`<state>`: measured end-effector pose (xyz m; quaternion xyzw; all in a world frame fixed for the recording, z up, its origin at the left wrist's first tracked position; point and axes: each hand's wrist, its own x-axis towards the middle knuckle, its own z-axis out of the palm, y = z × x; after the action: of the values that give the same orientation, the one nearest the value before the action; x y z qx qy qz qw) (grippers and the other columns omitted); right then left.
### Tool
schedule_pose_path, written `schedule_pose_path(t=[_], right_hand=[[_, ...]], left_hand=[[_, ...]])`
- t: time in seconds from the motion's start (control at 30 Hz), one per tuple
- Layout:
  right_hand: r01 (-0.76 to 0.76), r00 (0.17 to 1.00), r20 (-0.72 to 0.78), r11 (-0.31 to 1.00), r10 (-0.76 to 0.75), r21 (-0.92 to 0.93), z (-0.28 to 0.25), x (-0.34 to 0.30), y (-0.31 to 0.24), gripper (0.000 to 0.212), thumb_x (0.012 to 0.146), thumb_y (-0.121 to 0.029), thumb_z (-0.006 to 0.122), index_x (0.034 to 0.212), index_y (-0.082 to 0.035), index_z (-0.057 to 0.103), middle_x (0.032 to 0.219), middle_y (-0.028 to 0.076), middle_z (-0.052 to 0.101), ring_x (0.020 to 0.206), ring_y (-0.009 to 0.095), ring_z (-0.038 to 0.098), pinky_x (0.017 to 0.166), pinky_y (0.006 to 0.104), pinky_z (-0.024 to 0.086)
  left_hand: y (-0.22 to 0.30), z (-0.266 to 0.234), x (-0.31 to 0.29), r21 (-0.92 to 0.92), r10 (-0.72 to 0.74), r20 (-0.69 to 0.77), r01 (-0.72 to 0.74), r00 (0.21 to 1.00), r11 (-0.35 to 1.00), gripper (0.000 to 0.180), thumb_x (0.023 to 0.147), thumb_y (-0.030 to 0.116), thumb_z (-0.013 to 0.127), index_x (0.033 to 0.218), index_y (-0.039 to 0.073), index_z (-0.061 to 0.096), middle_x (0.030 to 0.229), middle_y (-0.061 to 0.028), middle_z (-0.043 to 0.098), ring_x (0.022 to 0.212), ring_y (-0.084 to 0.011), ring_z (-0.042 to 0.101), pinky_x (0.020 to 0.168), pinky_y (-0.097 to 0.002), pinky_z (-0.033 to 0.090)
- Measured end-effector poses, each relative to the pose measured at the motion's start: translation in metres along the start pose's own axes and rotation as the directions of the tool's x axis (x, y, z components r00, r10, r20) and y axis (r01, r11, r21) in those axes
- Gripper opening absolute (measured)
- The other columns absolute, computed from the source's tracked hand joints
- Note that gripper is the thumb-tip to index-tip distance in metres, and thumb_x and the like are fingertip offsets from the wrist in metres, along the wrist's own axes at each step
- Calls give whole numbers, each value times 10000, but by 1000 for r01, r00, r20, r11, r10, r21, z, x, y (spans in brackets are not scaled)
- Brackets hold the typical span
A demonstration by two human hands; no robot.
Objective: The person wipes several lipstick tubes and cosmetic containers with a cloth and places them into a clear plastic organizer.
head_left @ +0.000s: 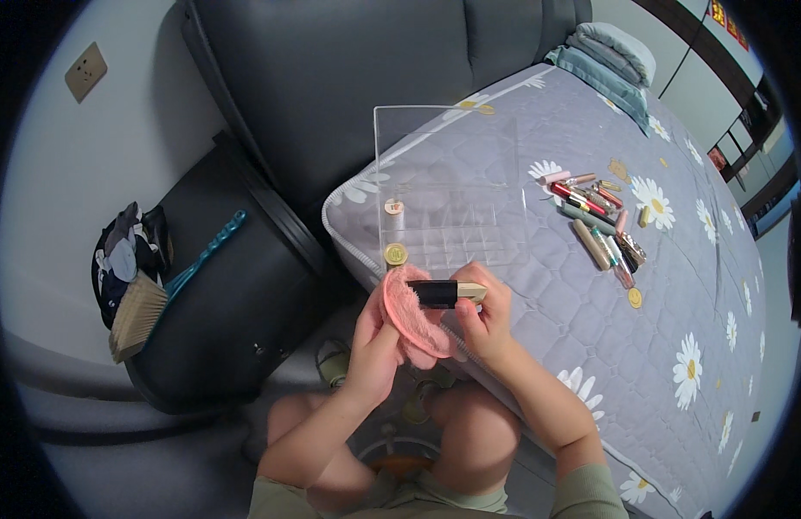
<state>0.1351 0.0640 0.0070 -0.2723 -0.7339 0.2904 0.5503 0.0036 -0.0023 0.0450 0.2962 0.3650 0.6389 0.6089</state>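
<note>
My left hand [371, 356] is closed round a fluffy pink cloth [409, 320], its edge bent in a curve. In my right hand [488, 322] is a black and gold lipstick tube [438, 294], held by its gold end. The black end points left and touches or lies just in front of the cloth; I cannot tell which. Just beyond my hands, a clear plastic organizer box [469, 227] with its lid raised rests on the corner of the bed. Two round-topped tubes, one pale [394, 216] and one gold [395, 254], stand along its left side.
Several lipsticks and makeup tubes [595, 212] lie heaped on the flowered bed [539, 320] to the right. A dark nightstand [219, 311] on the left carries a brush [141, 316] with a blue handle and a dark bundle [128, 246]. Folded bedding [612, 56] sits at the far right.
</note>
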Motion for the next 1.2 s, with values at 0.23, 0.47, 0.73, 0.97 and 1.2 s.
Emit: schedule_pose_path(t=[0.23, 0.47, 0.73, 0.97, 1.2], right_hand=[[13, 999, 53, 1000, -12, -7, 2, -5, -6, 292, 738, -295, 563, 745, -4, 541, 634, 88, 500, 516, 213, 493, 465, 277, 381], [233, 972, 73, 940, -221, -248, 1, -1, -8, 438, 709, -424, 575, 916, -38, 571, 609, 67, 491, 502, 201, 497, 439, 280, 378], [88, 992, 96, 994, -82, -61, 4, -3, -15, 380, 697, -205, 635, 1016, -28, 526, 615, 52, 501, 514, 148, 506, 460, 247, 388], [-308, 913, -73, 796, 402, 521, 22, -12, -39, 255, 757, 8, 532, 932, -49, 356, 721, 37, 504, 549, 69, 485, 500, 193, 398], [-346, 820, -21, 525, 572, 778, 31, -10, -50, 106, 848, -90, 451, 929, -72, 386, 603, -18, 417, 480, 38, 348, 424, 175, 288]], left_hand=[[-18, -12, 4, -112, 83, -47, -88, 995, 990, 229, 865, 152, 394, 1036, 23, 476, 981, -49, 520, 887, -112, 511, 789, -247, 412], [-12, -1, 2, -181, 89, -125, -111, 988, 977, 242, 874, 182, 360, 1010, 23, 482, 979, -46, 518, 915, -127, 487, 818, -250, 378], [-16, -10, 5, -55, 130, -187, -143, 974, 988, 219, 859, 146, 365, 941, 21, 525, 954, -41, 525, 893, -117, 486, 809, -243, 369], [-13, -18, 3, -107, 135, -73, -142, 988, 984, 200, 840, 131, 407, 992, 21, 477, 984, -63, 503, 892, -143, 495, 802, -264, 400], [-1, -16, 5, -213, 147, 92, -125, 985, 969, 278, 832, 223, 464, 1036, 35, 456, 986, -56, 479, 915, -153, 475, 826, -286, 389]])
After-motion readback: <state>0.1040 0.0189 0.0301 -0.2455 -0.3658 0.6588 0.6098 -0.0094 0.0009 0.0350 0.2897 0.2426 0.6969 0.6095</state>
